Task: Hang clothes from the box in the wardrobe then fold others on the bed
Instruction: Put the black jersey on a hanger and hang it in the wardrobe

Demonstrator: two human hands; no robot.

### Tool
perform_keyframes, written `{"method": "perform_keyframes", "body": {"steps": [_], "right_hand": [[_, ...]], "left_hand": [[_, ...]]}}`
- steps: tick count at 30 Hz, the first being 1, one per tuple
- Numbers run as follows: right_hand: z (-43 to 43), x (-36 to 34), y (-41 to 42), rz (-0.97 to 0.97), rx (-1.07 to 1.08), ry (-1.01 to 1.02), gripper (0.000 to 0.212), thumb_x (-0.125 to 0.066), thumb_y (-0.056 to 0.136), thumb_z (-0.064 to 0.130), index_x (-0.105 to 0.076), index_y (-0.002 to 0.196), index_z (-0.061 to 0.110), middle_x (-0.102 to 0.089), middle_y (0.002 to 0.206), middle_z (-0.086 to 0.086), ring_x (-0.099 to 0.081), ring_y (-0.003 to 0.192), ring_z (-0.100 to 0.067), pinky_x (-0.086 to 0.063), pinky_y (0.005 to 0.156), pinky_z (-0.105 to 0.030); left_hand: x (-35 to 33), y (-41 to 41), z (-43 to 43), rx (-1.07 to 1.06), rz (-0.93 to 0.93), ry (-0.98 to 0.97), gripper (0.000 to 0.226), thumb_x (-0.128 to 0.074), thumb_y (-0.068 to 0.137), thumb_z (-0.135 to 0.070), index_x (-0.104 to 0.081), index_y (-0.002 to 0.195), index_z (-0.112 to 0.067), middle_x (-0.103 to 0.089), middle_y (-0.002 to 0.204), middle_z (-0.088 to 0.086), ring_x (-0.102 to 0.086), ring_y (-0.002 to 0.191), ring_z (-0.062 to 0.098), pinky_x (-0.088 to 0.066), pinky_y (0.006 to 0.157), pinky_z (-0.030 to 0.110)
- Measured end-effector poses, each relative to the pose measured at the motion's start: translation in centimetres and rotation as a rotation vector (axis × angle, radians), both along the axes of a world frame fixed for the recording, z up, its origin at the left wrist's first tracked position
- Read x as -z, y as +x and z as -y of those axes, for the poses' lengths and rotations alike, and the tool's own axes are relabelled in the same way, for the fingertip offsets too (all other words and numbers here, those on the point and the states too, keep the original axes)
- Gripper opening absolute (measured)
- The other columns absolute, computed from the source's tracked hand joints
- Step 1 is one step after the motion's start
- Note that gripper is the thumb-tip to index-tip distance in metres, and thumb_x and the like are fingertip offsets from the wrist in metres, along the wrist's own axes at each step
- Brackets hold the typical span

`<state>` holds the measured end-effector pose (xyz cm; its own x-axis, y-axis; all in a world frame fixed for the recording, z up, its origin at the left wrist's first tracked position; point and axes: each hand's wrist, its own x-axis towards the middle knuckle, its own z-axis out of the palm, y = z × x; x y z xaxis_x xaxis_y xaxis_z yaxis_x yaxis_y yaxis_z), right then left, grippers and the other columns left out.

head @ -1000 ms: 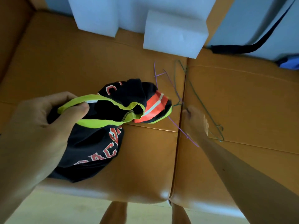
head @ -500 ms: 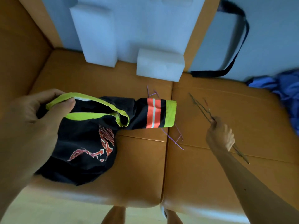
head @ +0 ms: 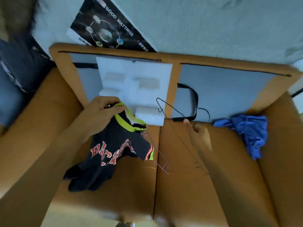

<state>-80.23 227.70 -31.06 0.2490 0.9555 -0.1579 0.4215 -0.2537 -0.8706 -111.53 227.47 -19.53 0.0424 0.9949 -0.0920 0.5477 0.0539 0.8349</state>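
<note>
My left hand (head: 102, 112) grips the neon-yellow collar of a black shirt (head: 113, 154) with red lettering, which hangs above the brown box floor (head: 188, 194). To the right, my right hand (head: 199, 135) holds a dark wire hanger (head: 170, 108), lifted clear of the floor with its hook pointing up and left. A purple wire hanger (head: 161, 163) lies on the floor near the middle seam, just right of the shirt's sleeve. A crumpled blue garment (head: 247, 130) sits in the box's far right corner.
White foam blocks (head: 134, 89) lean against the box's back wall, with a black strap (head: 193, 102) beside them. Brown box flaps rise at left and right. A mattress label (head: 106, 28) lies on the pale bed surface beyond the box.
Both hands rose. The shirt now hangs from its collar instead of lying bunched on the floor. The dark hanger has been lifted off the floor, and the view tilted up toward the bed.
</note>
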Motion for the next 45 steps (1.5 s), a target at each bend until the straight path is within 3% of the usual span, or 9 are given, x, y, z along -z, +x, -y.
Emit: {"method": "perform_keyframes", "body": {"steps": [5, 8, 13, 17, 20, 26, 34, 41, 45], "right_hand": [[-1.3, -7.7, 1.0, -0.078, 0.068, 0.188, 0.049, -0.048, 0.103, 0.030, -0.036, 0.058, 0.013, -0.034, 0.048, -0.001, -0.030, 0.043, -0.011, -0.026, 0.048, -0.031], [-2.0, -14.0, 1.9, -0.397, 0.084, 0.302, 0.043, -0.045, 0.102, 0.015, -0.042, 0.059, 0.016, -0.035, 0.053, 0.001, -0.027, 0.042, -0.008, -0.025, 0.047, -0.028], [-2.3, -25.2, 3.1, -1.074, -0.114, 0.447, 0.037, -0.037, 0.101, 0.022, -0.043, 0.065, 0.020, -0.024, 0.053, 0.008, -0.014, 0.049, -0.011, -0.013, 0.047, -0.028], [-1.3, -33.0, 1.4, -1.313, -0.258, 0.539, 0.042, -0.032, 0.101, 0.022, -0.041, 0.061, 0.021, -0.023, 0.053, 0.007, -0.013, 0.047, -0.010, -0.014, 0.044, -0.025], [-1.1, -36.3, -0.3, -1.392, -0.332, 0.577, 0.044, -0.031, 0.101, 0.021, -0.041, 0.059, 0.021, -0.023, 0.050, 0.008, -0.010, 0.047, -0.010, -0.014, 0.042, -0.024], [-1.6, -37.1, -3.6, -1.391, -0.556, 0.580, 0.037, -0.040, 0.098, 0.024, -0.046, 0.062, 0.019, -0.027, 0.050, 0.007, -0.012, 0.050, -0.013, -0.019, 0.051, -0.025], [-3.1, -31.3, -3.4, -1.292, -0.537, 0.399, 0.039, -0.034, 0.105, 0.027, -0.041, 0.068, 0.019, -0.033, 0.059, 0.001, -0.027, 0.058, -0.018, -0.036, 0.082, -0.038], [-3.4, -30.7, -2.0, -1.117, -0.678, 0.342, 0.038, -0.034, 0.104, 0.022, -0.043, 0.067, 0.014, -0.035, 0.057, -0.003, -0.035, 0.054, -0.019, -0.039, 0.085, -0.044], [-2.9, -31.2, -1.8, -0.811, -0.786, 0.394, 0.042, -0.052, 0.097, 0.034, -0.045, 0.066, 0.008, -0.040, 0.057, -0.010, -0.036, 0.057, -0.021, -0.043, 0.068, -0.028]], "left_hand": [[-8.1, 2.3, 0.6, 0.036, 0.066, 0.019, 0.050, -0.059, 0.073, -0.057, -0.065, 0.081, -0.007, -0.058, 0.091, 0.037, -0.056, 0.077, 0.048, -0.038, 0.076, 0.040], [-12.3, 2.6, 0.7, 0.055, 0.057, 0.026, 0.057, -0.057, 0.072, -0.063, -0.061, 0.076, -0.007, -0.051, 0.079, 0.037, -0.048, 0.067, 0.033, -0.036, 0.072, 0.041], [-18.8, 2.9, 0.9, 0.035, -0.009, 0.123, 0.045, -0.057, 0.078, -0.063, -0.070, 0.075, -0.021, -0.046, 0.068, 0.011, -0.043, 0.063, 0.021, -0.035, 0.066, 0.036], [-22.9, 3.6, 0.7, 0.004, 0.040, 0.208, 0.038, -0.061, 0.097, -0.036, -0.072, 0.091, -0.001, -0.057, 0.075, 0.011, -0.055, 0.069, 0.016, -0.041, 0.072, 0.029], [-25.6, 4.7, 0.9, -0.016, 0.082, 0.248, 0.035, -0.059, 0.100, -0.029, -0.071, 0.094, 0.003, -0.057, 0.075, 0.009, -0.054, 0.060, 0.008, -0.040, 0.062, 0.018], [-30.8, 6.3, 1.3, 0.009, 0.210, 0.267, 0.028, -0.064, 0.096, -0.034, -0.077, 0.078, -0.017, -0.072, 0.077, 0.001, -0.070, 0.077, 0.016, -0.048, 0.077, 0.027], [-34.7, 4.5, 0.8, -0.110, 0.495, 0.333, 0.021, -0.063, 0.097, -0.024, -0.072, 0.079, -0.017, -0.073, 0.066, -0.007, -0.070, 0.062, 0.006, -0.054, 0.063, 0.016], [-36.5, 2.7, 0.9, -0.142, 0.421, 0.369, 0.020, -0.063, 0.097, -0.026, -0.074, 0.089, -0.011, -0.074, 0.078, 0.000, -0.071, 0.072, 0.014, -0.054, 0.081, 0.028], [-37.5, 2.2, 0.9, -0.139, 0.381, 0.414, 0.017, -0.067, 0.095, -0.023, -0.077, 0.082, -0.019, -0.077, 0.076, -0.002, -0.073, 0.070, 0.011, -0.056, 0.075, 0.026]]}}
